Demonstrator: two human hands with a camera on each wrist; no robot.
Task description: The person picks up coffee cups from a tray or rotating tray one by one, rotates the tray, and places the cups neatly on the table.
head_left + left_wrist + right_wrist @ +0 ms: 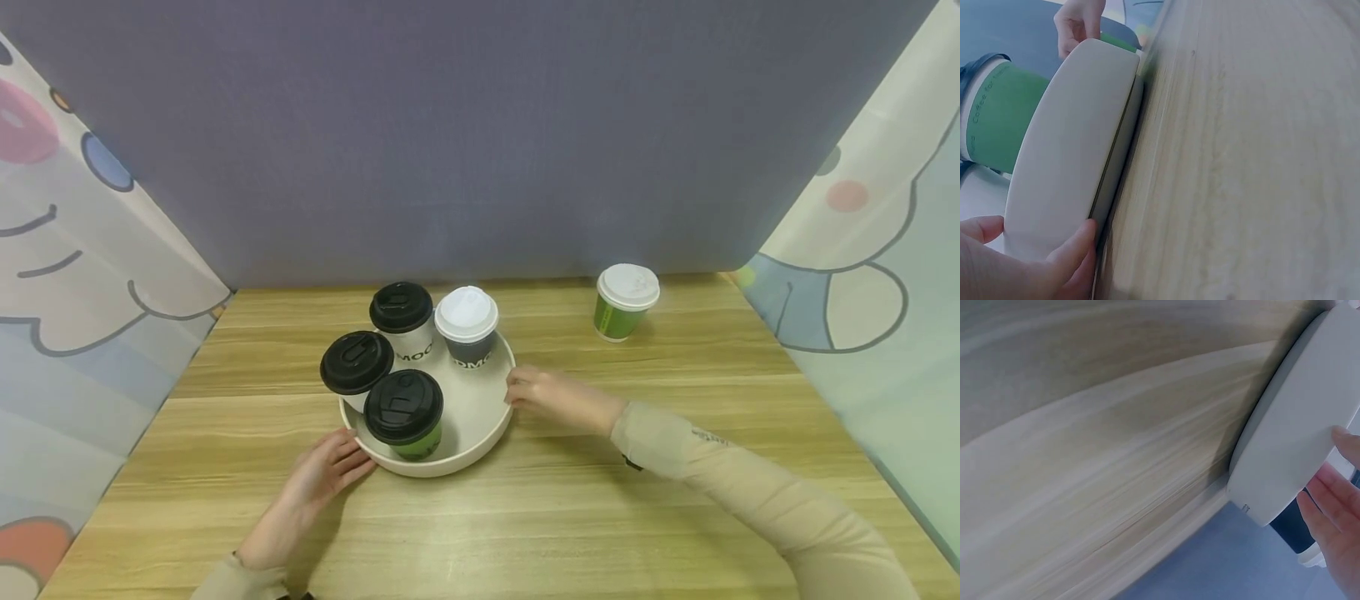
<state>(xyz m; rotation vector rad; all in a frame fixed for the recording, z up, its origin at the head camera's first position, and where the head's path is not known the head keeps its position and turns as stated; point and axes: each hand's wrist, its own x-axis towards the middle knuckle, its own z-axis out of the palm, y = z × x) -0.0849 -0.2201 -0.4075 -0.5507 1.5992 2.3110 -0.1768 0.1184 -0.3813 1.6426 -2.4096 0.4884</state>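
Observation:
A round white tray [477, 407] sits on the table, carrying several lidded paper coffee cups. Three have black lids: a green cup [420, 443] at the front, a white cup [356, 367] at the left and another white cup [405, 312] behind. The dark grey cup [467, 325] wears a white lid. My left hand [322, 471] grips the tray at its front left; the left wrist view shows its digits at the rim and lower edge. On the right side, my right hand [551, 396] pinches the rim, thumb against the outer wall in the right wrist view.
Apart from the tray, a green paper cup [618, 312] with a white lid stands at the back right of the wooden table [570, 517]. A grey panel [480, 142] rises along the back edge, and printed curtains [885, 275] hang at both sides.

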